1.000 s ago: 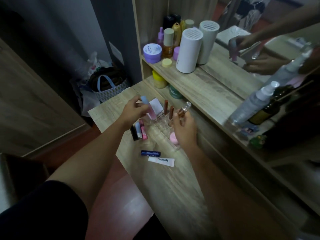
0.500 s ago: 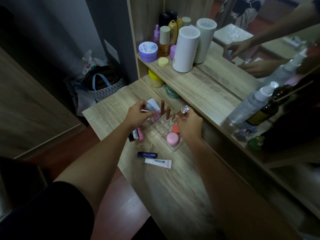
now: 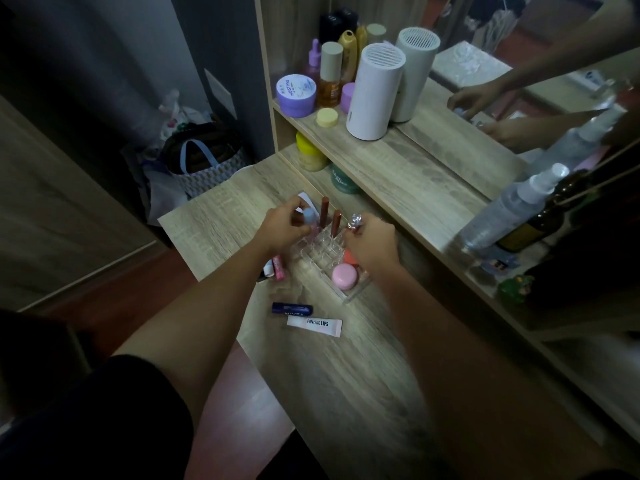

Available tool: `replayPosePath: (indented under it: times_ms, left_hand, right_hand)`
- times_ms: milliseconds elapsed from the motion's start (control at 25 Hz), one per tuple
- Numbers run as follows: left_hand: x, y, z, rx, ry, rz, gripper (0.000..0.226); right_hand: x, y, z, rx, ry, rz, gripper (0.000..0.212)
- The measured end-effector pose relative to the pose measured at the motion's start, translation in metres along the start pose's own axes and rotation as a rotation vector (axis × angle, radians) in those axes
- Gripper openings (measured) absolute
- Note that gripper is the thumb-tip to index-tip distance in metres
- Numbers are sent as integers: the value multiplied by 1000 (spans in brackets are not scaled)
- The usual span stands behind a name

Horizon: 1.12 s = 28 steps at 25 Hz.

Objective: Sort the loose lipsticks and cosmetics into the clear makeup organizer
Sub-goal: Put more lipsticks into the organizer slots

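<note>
The clear makeup organizer (image 3: 351,292) sits on the wooden desk. Two brown lipsticks (image 3: 324,211) stand in its far slots, and a pink round pot (image 3: 344,275) and an orange one (image 3: 349,257) lie in its near tray. My left hand (image 3: 284,228) holds a blue-capped pink tube (image 3: 309,218) upright over the left slots. My right hand (image 3: 372,242) grips a silver-capped lipstick (image 3: 356,221) above the right slots. Loose on the desk lie a pink stick (image 3: 278,268), a dark blue Nivea stick (image 3: 292,309) and a white Panteno Lips tube (image 3: 314,325).
A raised shelf (image 3: 408,168) behind the organizer carries a white cylinder (image 3: 375,91), a purple jar (image 3: 296,95) and bottles. Spray bottles (image 3: 512,209) stand to the right by the mirror. A bag (image 3: 204,164) sits on the floor at the left.
Both hands have come lower onto the organizer. The blue-capped tube has swung from tilted to upright over the left slots, and the right hand has shifted to the far right slots.
</note>
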<state>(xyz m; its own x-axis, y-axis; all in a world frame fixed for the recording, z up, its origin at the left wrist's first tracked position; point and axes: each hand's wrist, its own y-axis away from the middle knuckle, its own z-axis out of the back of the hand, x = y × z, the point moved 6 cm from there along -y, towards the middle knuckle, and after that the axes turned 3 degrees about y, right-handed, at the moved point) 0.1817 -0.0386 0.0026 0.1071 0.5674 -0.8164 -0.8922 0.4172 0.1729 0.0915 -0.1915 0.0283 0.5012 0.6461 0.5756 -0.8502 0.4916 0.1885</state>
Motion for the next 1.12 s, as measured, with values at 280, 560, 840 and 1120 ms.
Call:
replayPosePath:
  times_ms: [280,560,840,1120]
  left_hand:
    - [-6,-3,-2,48,-96,-60,28]
    - [-9,-6,-3,73,-155,-89,27]
    - [-13,-7,-2,98,-219,-128,27]
    - [-16,-2,4,96,-228,-83,38]
  right_hand:
    - [6,-1,-5,-22,76,18,19]
    - [10,-1,-5,-95,60,19,24]
    - [12,3,-1,-124,79,47,24]
    - [17,11,13,-147,89,73,34]
